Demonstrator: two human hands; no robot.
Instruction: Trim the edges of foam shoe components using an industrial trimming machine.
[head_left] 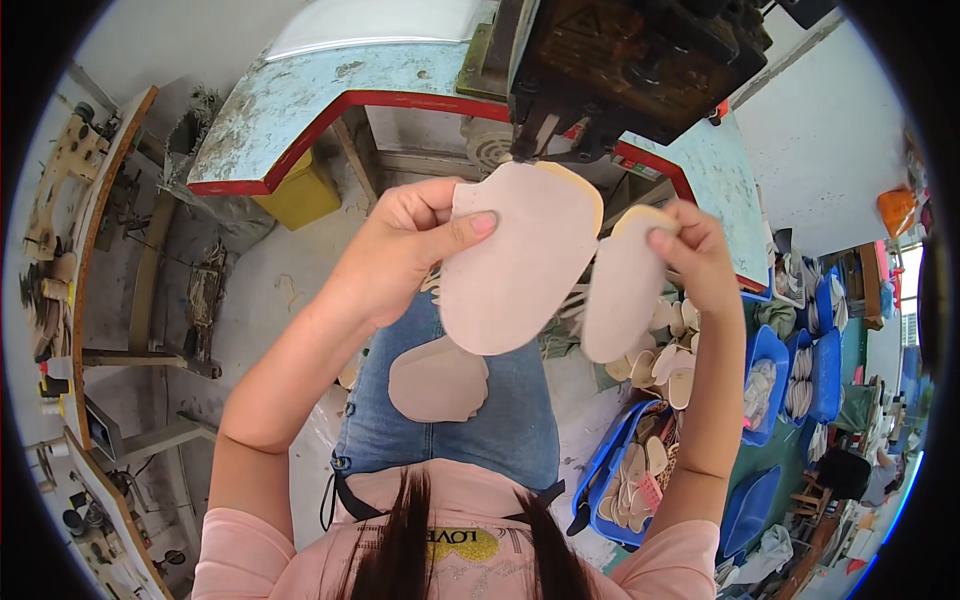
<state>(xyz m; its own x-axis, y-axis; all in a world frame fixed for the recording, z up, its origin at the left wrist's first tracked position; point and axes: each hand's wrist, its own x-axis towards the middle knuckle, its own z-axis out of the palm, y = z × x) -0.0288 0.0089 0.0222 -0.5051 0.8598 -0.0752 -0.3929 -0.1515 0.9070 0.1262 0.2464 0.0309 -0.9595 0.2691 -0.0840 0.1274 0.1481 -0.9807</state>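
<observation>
Shoe pieces (pixel 520 265), flat, rounded and pale pinkish-beige, are occupying both your hands. Your left hand (pixel 395 240) is pinching the broader one by its upper left edge: your thumb is pressing on the face turned toward you, and your fingers are curling behind it. A yellow border is showing along its upper right side. Just to the right, your right hand (pixel 705 255) is pinching a narrower-looking shoe piece (pixel 625 290) by its upper right corner, thumb in front; that one is blurring a little. The two pieces are nearly meeting between your hands, though whether they are touching cannot be told.

Beyond both hands, a dark machine head (pixel 630 70) is overhanging, its lower end standing close to the broader piece's top edge. Farther out from your left hand, a light-blue worktable (pixel 330 100) with a red edge is stretching across, and a yellow bin (pixel 300 195) is standing below it. Nearer your body than your left hand, a small stack of similar pieces (pixel 438 380) is resting on your jeans (pixel 515 420). Below your right hand, a blue basket (pixel 602 462) is holding pale shoe parts (pixel 640 475).
</observation>
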